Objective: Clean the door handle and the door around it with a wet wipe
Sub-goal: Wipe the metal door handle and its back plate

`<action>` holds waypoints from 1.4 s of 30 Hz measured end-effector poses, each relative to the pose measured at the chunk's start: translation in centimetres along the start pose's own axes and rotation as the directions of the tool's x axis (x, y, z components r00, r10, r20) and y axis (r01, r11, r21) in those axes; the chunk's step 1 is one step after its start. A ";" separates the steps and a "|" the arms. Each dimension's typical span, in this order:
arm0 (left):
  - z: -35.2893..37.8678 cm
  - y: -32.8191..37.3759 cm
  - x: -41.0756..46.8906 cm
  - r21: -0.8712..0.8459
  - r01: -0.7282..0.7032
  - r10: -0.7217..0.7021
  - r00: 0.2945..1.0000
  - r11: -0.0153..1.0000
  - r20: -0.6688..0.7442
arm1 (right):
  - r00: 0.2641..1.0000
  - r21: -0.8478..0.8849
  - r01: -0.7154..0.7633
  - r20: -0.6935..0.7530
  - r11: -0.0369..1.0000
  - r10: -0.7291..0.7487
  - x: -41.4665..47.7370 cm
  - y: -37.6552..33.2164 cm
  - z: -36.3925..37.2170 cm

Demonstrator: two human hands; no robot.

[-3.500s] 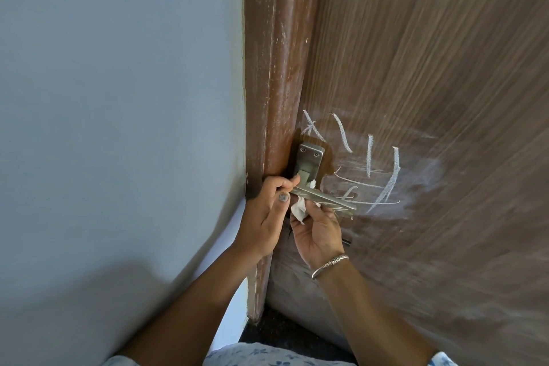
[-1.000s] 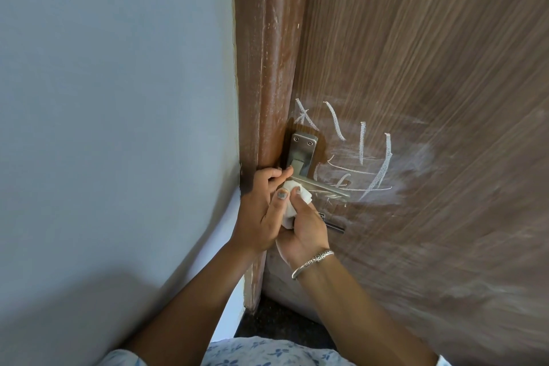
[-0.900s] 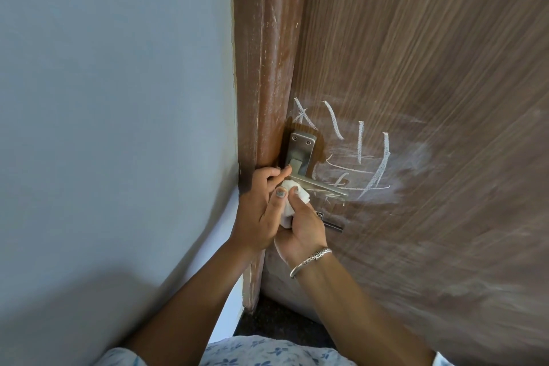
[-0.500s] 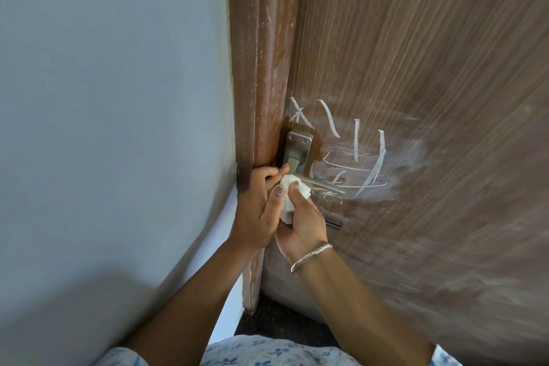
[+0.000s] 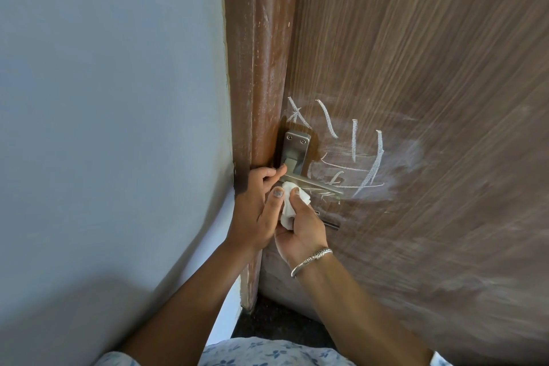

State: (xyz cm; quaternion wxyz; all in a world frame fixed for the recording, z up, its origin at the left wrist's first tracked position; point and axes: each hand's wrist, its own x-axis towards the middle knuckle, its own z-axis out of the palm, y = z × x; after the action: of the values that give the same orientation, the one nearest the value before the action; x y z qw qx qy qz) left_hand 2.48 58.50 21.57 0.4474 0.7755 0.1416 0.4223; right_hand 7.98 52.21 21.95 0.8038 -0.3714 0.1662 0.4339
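Note:
A silver lever door handle (image 5: pixel 319 183) on a metal backplate (image 5: pixel 294 150) sits at the left edge of the brown wooden door (image 5: pixel 430 68). White chalk marks (image 5: pixel 367 163) cover the door to the right of the handle. My right hand (image 5: pixel 301 226) grips a crumpled white wet wipe (image 5: pixel 289 203) and holds it against the underside of the lever near its pivot. My left hand (image 5: pixel 258 205) curls its fingers round the lever's base beside the backplate, thumb lying next to the wipe. The lower backplate is hidden behind my hands.
A reddish-brown door frame (image 5: pixel 261 53) runs up the left of the door, against a pale blue wall (image 5: pixel 113 98). A dark key or pin (image 5: pixel 331 224) sticks out below the lever. Dark floor (image 5: pixel 276 322) shows at the bottom.
My right hand has shifted the wipe a little along the underside of the lever close to the pivot. My left hand has stayed on the handle base. The chalk marks look unchanged.

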 end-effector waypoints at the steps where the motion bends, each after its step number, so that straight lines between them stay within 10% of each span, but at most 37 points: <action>1: 0.0 0.0 0.0 -0.004 -0.002 0.002 1.000 1.000 0.000 | 1.000 0.008 -0.006 0.008 1.000 0.006 -0.1 -0.1 0.0; 42: 0.0 -0.1 -0.2 0.066 -0.033 0.032 0.999 0.997 0.012 | 0.982 0.054 0.031 -0.185 0.998 -0.020 -2.4 -1.5 0.5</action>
State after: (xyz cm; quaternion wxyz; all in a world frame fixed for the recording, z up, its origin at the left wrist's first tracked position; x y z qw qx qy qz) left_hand 2.36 58.44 21.41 0.4152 0.7944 0.1406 0.4204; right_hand 7.84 50.70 24.40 0.8006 -0.3891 0.2476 0.3825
